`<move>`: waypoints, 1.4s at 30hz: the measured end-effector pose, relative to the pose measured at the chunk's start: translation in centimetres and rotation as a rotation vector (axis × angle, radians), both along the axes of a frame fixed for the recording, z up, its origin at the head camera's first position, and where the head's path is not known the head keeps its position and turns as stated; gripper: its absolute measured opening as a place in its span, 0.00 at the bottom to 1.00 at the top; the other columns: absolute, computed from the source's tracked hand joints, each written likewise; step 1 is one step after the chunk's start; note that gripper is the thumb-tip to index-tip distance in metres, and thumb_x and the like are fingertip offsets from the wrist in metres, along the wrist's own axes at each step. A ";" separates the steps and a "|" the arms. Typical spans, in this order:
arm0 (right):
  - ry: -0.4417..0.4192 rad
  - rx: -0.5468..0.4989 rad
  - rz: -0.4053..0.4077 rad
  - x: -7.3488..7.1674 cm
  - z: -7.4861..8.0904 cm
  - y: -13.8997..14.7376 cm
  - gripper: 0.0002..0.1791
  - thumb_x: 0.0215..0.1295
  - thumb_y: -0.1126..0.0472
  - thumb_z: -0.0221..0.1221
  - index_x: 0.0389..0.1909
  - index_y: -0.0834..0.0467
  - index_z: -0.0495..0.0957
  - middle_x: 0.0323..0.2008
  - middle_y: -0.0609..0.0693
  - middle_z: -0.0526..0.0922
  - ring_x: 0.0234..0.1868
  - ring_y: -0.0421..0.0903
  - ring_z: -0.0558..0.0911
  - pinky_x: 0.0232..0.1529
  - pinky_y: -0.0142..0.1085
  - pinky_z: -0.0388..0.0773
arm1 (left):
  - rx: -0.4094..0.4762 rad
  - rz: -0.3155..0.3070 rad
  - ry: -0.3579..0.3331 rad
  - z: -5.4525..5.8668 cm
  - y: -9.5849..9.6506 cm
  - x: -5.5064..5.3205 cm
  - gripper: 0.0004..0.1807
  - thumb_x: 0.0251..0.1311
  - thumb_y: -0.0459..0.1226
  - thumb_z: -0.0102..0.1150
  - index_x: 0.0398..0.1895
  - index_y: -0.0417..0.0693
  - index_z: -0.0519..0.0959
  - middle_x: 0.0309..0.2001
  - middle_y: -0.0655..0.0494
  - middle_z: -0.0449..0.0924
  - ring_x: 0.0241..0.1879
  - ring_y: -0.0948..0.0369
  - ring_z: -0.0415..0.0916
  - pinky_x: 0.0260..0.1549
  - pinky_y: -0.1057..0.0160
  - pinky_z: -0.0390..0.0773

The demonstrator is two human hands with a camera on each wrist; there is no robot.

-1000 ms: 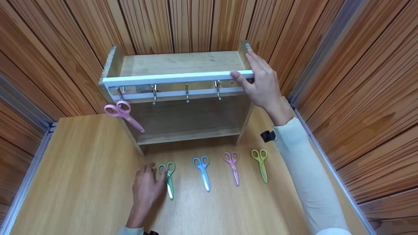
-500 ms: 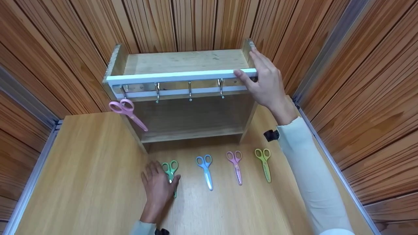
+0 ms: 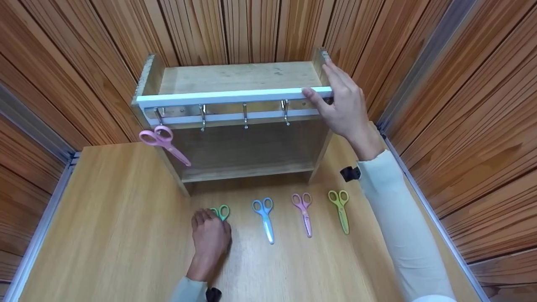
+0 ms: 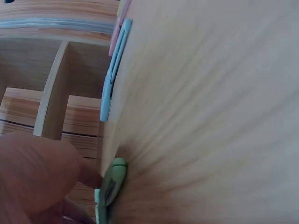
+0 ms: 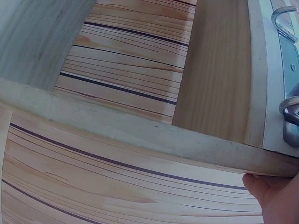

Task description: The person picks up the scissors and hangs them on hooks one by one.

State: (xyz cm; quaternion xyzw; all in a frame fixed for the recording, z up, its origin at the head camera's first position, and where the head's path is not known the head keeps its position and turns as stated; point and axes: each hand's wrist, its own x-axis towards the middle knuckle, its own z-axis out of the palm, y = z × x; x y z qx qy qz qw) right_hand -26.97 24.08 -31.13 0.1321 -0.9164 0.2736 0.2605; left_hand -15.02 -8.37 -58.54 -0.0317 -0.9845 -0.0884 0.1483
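Observation:
My left hand [image 3: 212, 241] bends over the green scissors [image 3: 224, 212] on the table, pinching them near the middle; only the handle loops show past my fingers in the head view. In the left wrist view, thumb and fingers meet at the green scissors [image 4: 114, 177], partly hidden. My right hand [image 3: 346, 107] rests on the right front corner of the wooden shelf [image 3: 235, 77], thumb on the white rail [image 3: 226, 97] and fingers fairly straight along the side panel. Pink scissors [image 3: 165, 141] hang from the leftmost metal hook.
Blue scissors [image 3: 264, 218], another pink pair [image 3: 303, 216] and yellow-green scissors [image 3: 340, 212] lie in a row on the table [image 3: 109, 218]. More metal hooks [image 3: 246, 115] line the rail. Wood-patterned walls [image 3: 251, 29] stand behind and beside the shelf.
My left hand has shifted right over the green scissors, and its fingers have closed in on them. The right hand stays on the shelf corner. The head view has shifted slightly.

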 end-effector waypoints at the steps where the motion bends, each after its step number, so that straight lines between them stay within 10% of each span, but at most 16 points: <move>1: 0.002 0.000 0.000 0.0 0.0 0.0 0.53 0.69 0.22 0.50 0.79 0.59 0.64 0.82 0.55 0.62 0.83 0.56 0.63 0.82 0.55 0.61 | -0.018 -0.005 0.004 0.1 0.0 -0.1 0.31 0.62 0.40 0.66 0.53 0.14 0.78 0.53 0.17 0.81 0.55 0.30 0.83 0.59 0.37 0.83; 15: 0.037 -0.002 0.009 -0.2 0.0 0.1 0.53 0.70 0.22 0.50 0.77 0.62 0.66 0.81 0.57 0.64 0.82 0.57 0.65 0.81 0.56 0.63 | -0.180 0.014 0.110 -0.1 0.1 -1.2 0.13 0.55 0.32 0.66 0.32 0.24 0.83 0.32 0.33 0.86 0.34 0.41 0.85 0.42 0.47 0.86; 21: 0.040 0.003 0.002 -0.2 0.0 0.3 0.52 0.70 0.23 0.50 0.78 0.61 0.66 0.81 0.56 0.64 0.82 0.56 0.66 0.81 0.55 0.63 | -0.189 -0.018 0.100 0.2 0.0 -0.5 0.12 0.61 0.30 0.65 0.38 0.23 0.83 0.38 0.31 0.87 0.41 0.40 0.88 0.38 0.49 0.90; 33: 0.014 0.058 -0.013 0.0 0.4 0.1 0.51 0.70 0.23 0.51 0.76 0.61 0.70 0.80 0.55 0.65 0.81 0.56 0.66 0.82 0.54 0.63 | 0.401 -0.085 -0.358 4.5 -1.6 0.7 0.13 0.74 0.35 0.60 0.50 0.30 0.80 0.26 0.49 0.76 0.24 0.57 0.75 0.21 0.60 0.75; 42: -0.025 0.067 -0.016 0.0 0.6 0.1 0.51 0.70 0.23 0.50 0.76 0.61 0.69 0.80 0.56 0.66 0.82 0.55 0.65 0.82 0.55 0.62 | 0.571 -0.109 -0.418 6.5 -2.3 0.5 0.18 0.72 0.26 0.56 0.62 0.31 0.77 0.28 0.51 0.74 0.24 0.61 0.71 0.19 0.69 0.69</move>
